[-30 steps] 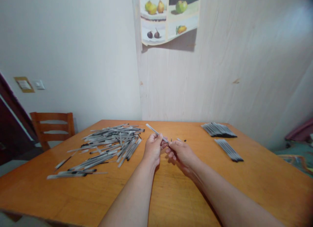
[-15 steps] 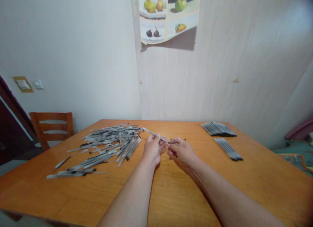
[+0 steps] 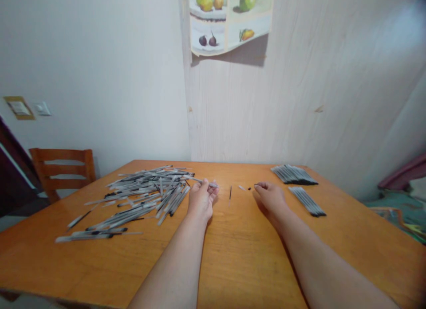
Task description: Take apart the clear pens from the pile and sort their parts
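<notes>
Seemingly a home room: wooden table [image 3: 236, 260], slatted chair [image 3: 65, 169], fruit poster [image 3: 227, 23].

- A person's left forearm [image 3: 173, 256] and right forearm [image 3: 316, 247], bare as far up as I can see.
- Both smooth in outline, broader higher up, slimmer at the wrists.
- Bare left hand [image 3: 200, 201] and bare right hand [image 3: 273, 199]; the fingers' finer details are too small to make out.

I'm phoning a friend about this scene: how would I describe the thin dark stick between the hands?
On the wooden table, look between the left hand and the right hand. A thin dark stick lies there, left of a short pale piece and a small black piece. Of these three, it alone is both dark and long.
</notes>
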Available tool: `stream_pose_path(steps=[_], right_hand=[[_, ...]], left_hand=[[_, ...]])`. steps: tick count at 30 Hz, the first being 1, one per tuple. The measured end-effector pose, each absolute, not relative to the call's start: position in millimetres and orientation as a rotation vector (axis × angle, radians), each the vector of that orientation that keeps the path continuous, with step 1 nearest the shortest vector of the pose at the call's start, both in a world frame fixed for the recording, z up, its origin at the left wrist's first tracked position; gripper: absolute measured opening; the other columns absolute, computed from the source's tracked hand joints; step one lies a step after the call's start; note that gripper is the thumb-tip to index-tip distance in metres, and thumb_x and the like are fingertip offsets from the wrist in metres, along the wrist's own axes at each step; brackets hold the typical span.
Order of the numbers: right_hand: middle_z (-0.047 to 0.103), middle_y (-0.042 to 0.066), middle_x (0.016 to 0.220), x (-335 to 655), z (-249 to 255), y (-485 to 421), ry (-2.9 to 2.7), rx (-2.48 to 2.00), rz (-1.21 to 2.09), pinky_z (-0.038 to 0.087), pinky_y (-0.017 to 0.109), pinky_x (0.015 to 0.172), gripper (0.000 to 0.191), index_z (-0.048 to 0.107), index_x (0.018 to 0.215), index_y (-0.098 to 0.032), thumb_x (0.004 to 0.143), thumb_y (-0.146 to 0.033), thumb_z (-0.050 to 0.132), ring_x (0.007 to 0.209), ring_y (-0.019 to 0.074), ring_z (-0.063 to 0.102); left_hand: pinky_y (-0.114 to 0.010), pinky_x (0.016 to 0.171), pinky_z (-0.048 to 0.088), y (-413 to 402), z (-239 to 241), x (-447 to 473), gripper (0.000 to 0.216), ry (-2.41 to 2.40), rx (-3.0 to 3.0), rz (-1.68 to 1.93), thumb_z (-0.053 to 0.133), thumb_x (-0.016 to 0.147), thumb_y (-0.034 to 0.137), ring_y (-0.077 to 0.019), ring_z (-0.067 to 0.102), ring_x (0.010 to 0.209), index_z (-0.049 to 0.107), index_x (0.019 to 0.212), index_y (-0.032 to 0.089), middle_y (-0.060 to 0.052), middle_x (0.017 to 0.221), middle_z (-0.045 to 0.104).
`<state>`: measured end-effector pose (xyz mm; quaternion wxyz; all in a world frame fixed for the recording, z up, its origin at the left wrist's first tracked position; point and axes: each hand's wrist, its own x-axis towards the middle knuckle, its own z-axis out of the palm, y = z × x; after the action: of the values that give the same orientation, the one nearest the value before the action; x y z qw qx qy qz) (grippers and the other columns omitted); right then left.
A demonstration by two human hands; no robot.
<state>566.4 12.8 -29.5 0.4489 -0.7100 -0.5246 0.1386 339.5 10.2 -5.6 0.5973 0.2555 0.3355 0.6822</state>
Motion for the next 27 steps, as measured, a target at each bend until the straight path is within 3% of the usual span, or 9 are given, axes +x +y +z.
stream_pose_path(steps=[13,21,27], right_hand=[[0.075,0.010,0.092,558.7,-37.8,18.0,-1.530,-2.144,0.172,0.045,0.033,0.062,0.029,0.079,0.093,-0.031,0.081,-0.044,0.056,0.084,0.0273,0.068],[0.075,0.011,0.093,563.2,-42.2,19.2,-1.542,-2.079,0.188,0.045,0.032,0.066,0.031,0.079,0.095,-0.028,0.081,-0.047,0.058,0.087,0.0264,0.068],[0.074,0.014,0.094,569.3,-41.5,22.1,-1.467,-2.066,0.196,0.044,0.033,0.067,0.039,0.078,0.090,-0.022,0.089,-0.044,0.046,0.087,0.0280,0.067]], left_hand=[[-0.023,0.062,0.054,9.4,-7.2,341.1,0.013,0.789,0.600,1.567,0.058,0.091,0.024,-0.0110,0.067,0.063,0.051,0.084,0.016,-0.005,0.074,0.068],[-0.022,0.061,0.054,9.1,-6.6,341.5,0.012,0.807,0.594,1.560,0.057,0.092,0.022,-0.0107,0.066,0.062,0.051,0.084,0.016,-0.006,0.075,0.068],[-0.022,0.061,0.054,9.8,-9.2,341.0,0.014,0.799,0.602,1.555,0.061,0.090,0.024,-0.0106,0.066,0.062,0.052,0.083,0.016,-0.005,0.075,0.068]])
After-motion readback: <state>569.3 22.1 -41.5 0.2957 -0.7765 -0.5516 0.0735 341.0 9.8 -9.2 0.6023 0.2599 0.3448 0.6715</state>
